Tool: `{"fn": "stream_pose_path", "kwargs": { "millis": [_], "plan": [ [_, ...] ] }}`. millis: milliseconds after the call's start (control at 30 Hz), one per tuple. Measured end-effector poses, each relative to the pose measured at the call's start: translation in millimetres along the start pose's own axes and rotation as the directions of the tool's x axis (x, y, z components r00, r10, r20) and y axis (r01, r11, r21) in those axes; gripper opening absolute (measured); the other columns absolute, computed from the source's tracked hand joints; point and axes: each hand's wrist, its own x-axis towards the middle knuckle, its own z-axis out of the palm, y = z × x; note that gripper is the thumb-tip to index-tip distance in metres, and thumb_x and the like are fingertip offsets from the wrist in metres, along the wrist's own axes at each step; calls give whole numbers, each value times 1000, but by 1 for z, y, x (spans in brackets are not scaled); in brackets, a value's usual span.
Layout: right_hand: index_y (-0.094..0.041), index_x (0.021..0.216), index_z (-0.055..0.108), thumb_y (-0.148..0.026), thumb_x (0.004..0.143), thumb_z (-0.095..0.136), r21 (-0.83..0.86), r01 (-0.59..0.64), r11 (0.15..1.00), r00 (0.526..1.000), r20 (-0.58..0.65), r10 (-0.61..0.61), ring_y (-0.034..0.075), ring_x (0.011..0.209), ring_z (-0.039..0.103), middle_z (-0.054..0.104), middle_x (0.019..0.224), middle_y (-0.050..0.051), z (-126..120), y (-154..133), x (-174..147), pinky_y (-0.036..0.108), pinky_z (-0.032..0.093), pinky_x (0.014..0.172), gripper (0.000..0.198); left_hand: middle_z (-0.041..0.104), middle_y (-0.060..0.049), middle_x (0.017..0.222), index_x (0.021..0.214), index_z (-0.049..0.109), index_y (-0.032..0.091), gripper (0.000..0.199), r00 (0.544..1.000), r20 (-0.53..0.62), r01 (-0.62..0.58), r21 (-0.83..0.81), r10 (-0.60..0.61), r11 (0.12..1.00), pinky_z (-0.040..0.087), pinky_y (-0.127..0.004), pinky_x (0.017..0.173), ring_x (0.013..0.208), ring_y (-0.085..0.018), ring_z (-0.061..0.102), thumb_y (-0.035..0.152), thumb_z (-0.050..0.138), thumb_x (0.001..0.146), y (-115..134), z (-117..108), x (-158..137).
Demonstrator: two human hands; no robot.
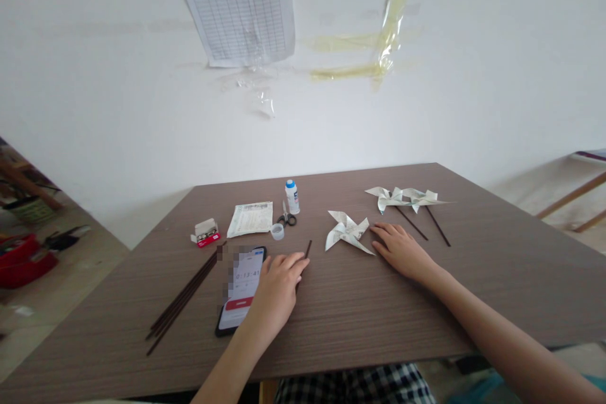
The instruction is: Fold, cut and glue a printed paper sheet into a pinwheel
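Note:
My left hand (283,274) rests at the right edge of the phone, its fingers curled over a thin dark brown stick (309,249) whose far end sticks out past the fingertips. My right hand (400,249) lies palm down on the table with fingers stretched out, holding nothing. Just left of its fingertips is a pinwheel (348,233) folded from printed paper, lying flat with no stick visible on it. Beyond the right hand lie two more paper pinwheels (389,199), each with a dark stick (439,226) pointing towards me.
A phone (243,278) showing a timer lies beside several loose brown sticks (184,300). Further back are a small open box (207,233), a printed paper sheet (250,219), black-handled scissors (286,219), a small clear cup (277,231) and a white blue-capped bottle (292,197). A wall stands behind.

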Motion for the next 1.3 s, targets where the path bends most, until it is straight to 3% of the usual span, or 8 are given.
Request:
{"fn": "stream_pose_path", "kwargs": {
  "millis": [100,233,633,867,1133,1300],
  "plan": [
    [-21,176,78,-39,123,58,-10,0,1000,1000,2,0,48,173,67,71,186,22,2,1,1,67,59,142,60,71,-9,189,174,82,36,74,997,82,9,20,-11,1000,41,-83,152,177,-41,65,-1,57,114,0,-5,3],
    [-19,174,79,-38,122,58,1,18,1000,1000,-19,-18,50,171,68,72,184,24,5,2,1,70,60,139,60,70,-7,190,178,78,38,69,992,128,13,22,-15,1000,36,-85,153,182,-41,60,6,60,119,2,-8,8],
    [-21,174,79,-40,122,56,-10,16,1000,1000,-23,-17,48,171,69,73,184,22,5,3,1,69,61,139,60,69,-12,191,180,76,30,60,995,86,58,20,-60,998,40,-82,153,183,-44,58,15,64,123,29,-12,25],
    [-21,170,82,-41,121,57,7,26,1000,1000,-13,-26,46,169,70,75,182,21,3,6,3,66,59,142,59,69,-13,191,174,79,26,53,994,74,86,-4,-86,996,40,-80,154,185,-44,55,19,64,124,29,-6,25],
    [-24,150,92,-39,119,63,191,65,979,986,-165,-33,45,162,76,88,163,18,-28,5,18,59,57,143,46,69,-15,191,174,78,25,54,997,20,72,-35,-72,997,40,-85,152,183,-46,56,20,63,123,22,8,22],
    [-23,156,91,-40,116,75,150,95,984,994,-68,-85,45,165,74,86,166,18,-52,-11,46,58,54,145,47,69,-15,191,176,78,26,57,997,15,79,-40,-79,996,39,-84,153,183,-46,56,20,62,122,23,10,22]
  ]
}}
